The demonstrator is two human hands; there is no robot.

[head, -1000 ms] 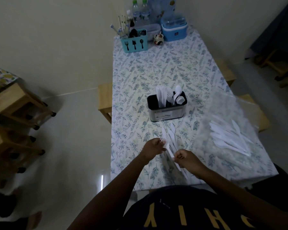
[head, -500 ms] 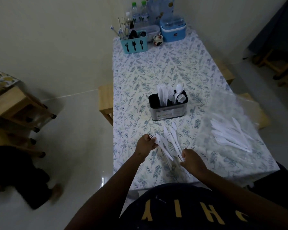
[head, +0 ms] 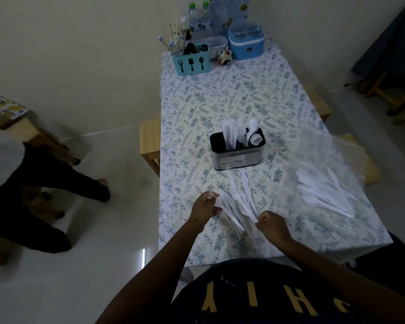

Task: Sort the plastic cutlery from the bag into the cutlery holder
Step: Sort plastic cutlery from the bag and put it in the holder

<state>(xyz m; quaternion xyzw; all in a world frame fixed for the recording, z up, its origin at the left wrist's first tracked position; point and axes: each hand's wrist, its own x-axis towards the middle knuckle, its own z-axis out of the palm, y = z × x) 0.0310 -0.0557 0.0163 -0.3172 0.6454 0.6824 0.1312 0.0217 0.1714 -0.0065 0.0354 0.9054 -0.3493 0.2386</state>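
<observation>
A long counter [head: 255,94] covered in a blue-leaf patterned cloth carries the work. Near its middle stands the cutlery holder [head: 237,153], a dark-rimmed metal tub already holding upright white knives on its left side and spoons on its right. Just in front of it, toward the person, a loose fan of white plastic cutlery [head: 240,204] lies on the cloth. The left hand [head: 205,208] is closed around a white fork [head: 210,195], whose tines stick up past the knuckles, at the left edge of the pile. The right hand [head: 272,224] is curled, pinching the near end of one piece from the pile. To the right lies the clear plastic bag [head: 325,183] with more white cutlery inside. At the far end sit a teal utensil caddy [head: 190,61] and a blue cooler box [head: 246,46].
</observation>
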